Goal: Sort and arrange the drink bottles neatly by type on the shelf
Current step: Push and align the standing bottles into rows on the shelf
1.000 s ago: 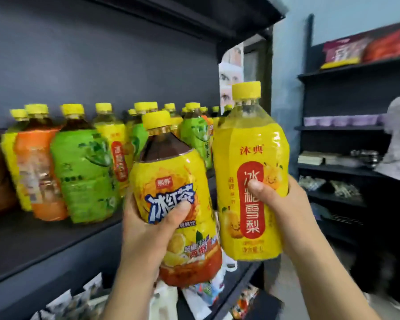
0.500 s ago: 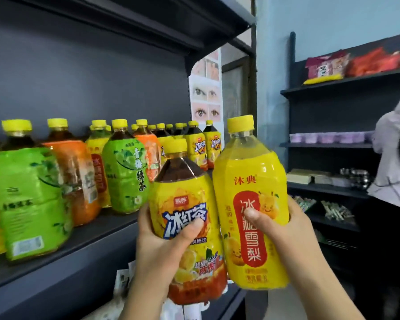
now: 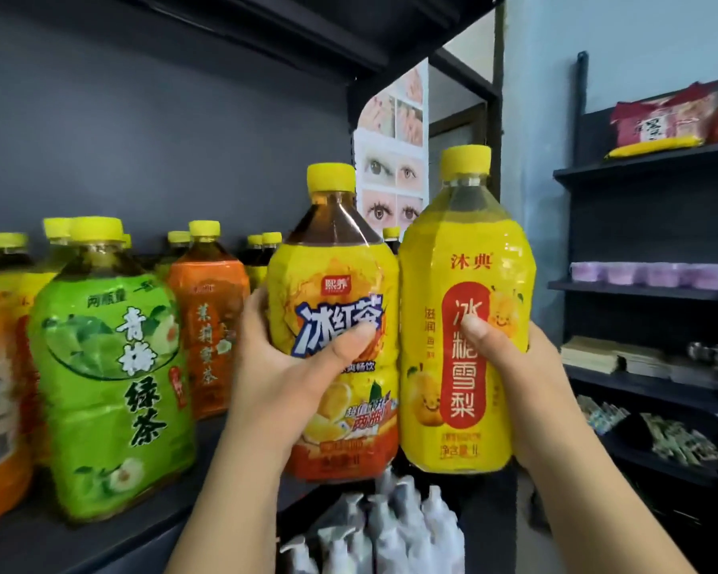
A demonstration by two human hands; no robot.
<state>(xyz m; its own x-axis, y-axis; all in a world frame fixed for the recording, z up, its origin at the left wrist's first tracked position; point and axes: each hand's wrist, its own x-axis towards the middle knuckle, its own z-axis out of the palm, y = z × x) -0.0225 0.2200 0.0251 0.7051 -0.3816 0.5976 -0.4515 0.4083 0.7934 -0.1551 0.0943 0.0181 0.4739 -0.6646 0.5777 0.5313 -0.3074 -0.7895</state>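
My left hand [image 3: 282, 366] grips an iced black tea bottle [image 3: 332, 283] with a yellow-and-orange label and dark tea, held upright in front of the shelf. My right hand [image 3: 527, 379] grips a yellow pear drink bottle [image 3: 465, 258] with a red oval label, touching the tea bottle's right side. Both have yellow caps. On the dark shelf [image 3: 100, 540] to the left stand a green tea bottle [image 3: 113, 366], an orange-labelled bottle [image 3: 208, 325] and several more yellow-capped bottles behind them.
White plastic packets [image 3: 382, 528] lie on the shelf level below my hands. A second dark shelf unit [image 3: 647, 287] at the right holds red snack bags [image 3: 660, 118], purple cups and small packs. A poster of eyes [image 3: 394, 176] hangs past the shelf end.
Both bottles have risen and come closer to the camera, now side by side at nearly equal height. The view has shifted right along the shelf; the person at the right has left view.
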